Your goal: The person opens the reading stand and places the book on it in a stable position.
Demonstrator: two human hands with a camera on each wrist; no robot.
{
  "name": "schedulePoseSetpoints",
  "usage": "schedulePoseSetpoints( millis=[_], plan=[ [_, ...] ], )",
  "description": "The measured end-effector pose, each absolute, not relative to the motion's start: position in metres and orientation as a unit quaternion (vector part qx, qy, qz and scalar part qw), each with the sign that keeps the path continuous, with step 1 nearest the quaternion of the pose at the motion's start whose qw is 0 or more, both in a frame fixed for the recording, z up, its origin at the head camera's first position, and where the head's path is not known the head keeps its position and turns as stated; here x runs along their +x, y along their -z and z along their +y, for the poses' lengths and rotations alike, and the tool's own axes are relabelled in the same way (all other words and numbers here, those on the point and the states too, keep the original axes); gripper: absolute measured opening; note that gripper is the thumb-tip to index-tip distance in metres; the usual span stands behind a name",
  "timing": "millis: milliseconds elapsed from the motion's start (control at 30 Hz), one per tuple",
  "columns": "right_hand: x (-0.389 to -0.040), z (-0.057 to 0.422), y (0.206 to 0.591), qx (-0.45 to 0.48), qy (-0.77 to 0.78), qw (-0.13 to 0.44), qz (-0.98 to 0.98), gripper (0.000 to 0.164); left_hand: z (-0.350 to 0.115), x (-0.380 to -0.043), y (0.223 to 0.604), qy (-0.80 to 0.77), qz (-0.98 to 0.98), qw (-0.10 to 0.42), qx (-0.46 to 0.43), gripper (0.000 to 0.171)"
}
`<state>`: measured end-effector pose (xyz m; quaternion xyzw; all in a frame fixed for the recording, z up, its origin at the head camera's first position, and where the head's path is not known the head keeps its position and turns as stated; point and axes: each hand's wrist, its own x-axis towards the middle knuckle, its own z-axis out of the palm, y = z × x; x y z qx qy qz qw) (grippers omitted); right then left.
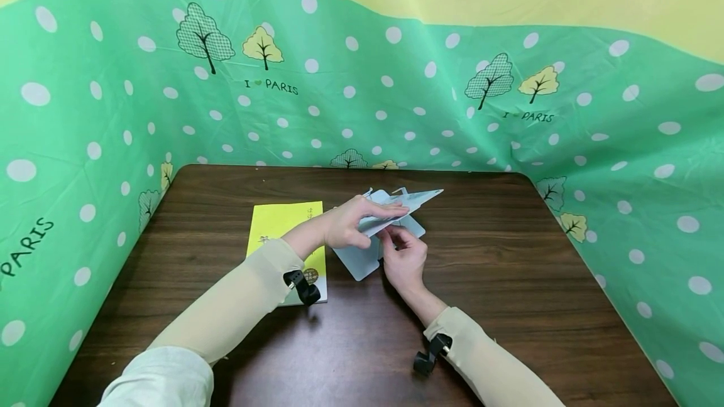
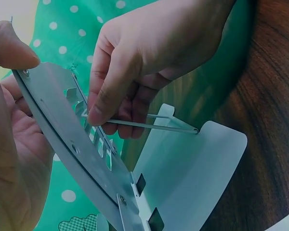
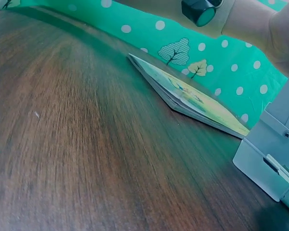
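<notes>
A light blue metal book stand sits on the table with its upper plate tilted up from the base. My left hand grips the raised plate's edge, thumb on one side and fingers on the other. Beneath that plate, my right hand pinches a thin wire support rod between thumb and fingers. The rod runs from the base plate toward a row of notches on the raised plate. Whether the rod sits in a notch is hidden by the right fingers.
A yellow book lies flat left of the stand, partly under my left forearm. The dark wooden table is enclosed by a green dotted curtain at the back and sides. Each wrist wears a black strap device.
</notes>
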<state>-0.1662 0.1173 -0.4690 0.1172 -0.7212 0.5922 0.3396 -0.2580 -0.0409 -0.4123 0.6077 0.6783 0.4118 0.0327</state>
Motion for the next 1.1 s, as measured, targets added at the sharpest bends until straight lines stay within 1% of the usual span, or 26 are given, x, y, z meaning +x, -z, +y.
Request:
schedulePoseSetpoints(
  millis=[167,300,400,533,633,867,1100],
  plan=[
    [-0.1648,0.1175,0.4687,0.106,-0.598,0.33,-0.723,0.007,-0.0399,-0.2584,0.4136,-0.406,0.677,0.033,0.613,0.129],
    [-0.1638,0.117,0.4683,0.102,-0.598,0.329,-0.723,0.008,-0.0398,-0.2576,0.4139,-0.402,0.68,0.039,0.612,0.121],
    [-0.1632,0.1171,0.4685,0.102,-0.595,0.333,-0.724,0.009,-0.0403,-0.2555,0.4126,-0.402,0.683,0.044,0.608,0.12],
    [-0.163,0.118,0.4695,0.105,-0.594,0.34,-0.722,0.012,-0.0398,-0.2542,0.4121,-0.403,0.684,0.043,0.607,0.129],
    [-0.1629,0.1186,0.4696,0.107,-0.596,0.34,-0.72,0.012,-0.039,-0.2544,0.4131,-0.401,0.684,0.04,0.608,0.13],
    [-0.1631,0.1192,0.4695,0.109,-0.599,0.34,-0.717,0.012,-0.0391,-0.2538,0.4145,-0.397,0.686,0.046,0.608,0.123],
    [-0.1641,0.1193,0.4708,0.112,-0.604,0.338,-0.713,0.011,-0.0403,-0.2539,0.4145,-0.393,0.691,0.049,0.605,0.126]
  ],
)
